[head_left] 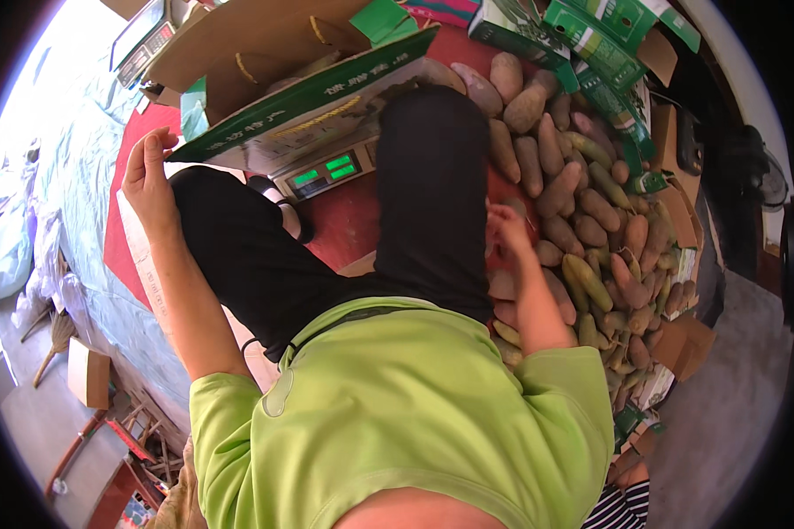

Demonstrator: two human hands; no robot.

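A large green-printed cardboard box, open at the top with yellow cord handles, stands tilted before me on a scale with lit green digits. My left hand is at the box's near left corner, fingers extended and holding nothing; whether it touches the cardboard is unclear. Beside my right knee, my right hand has its fingers curled low at the edge of a heap of brownish-pink roots like sweet potatoes. Anything in those fingers is hidden. Several greenish roots lie among them.
Green cartons and torn brown cardboard border the heap. Red sheeting lies under my legs, with pale blue plastic sheeting at left. A small carton and a broom are at lower left. Another person's striped clothing shows at lower right.
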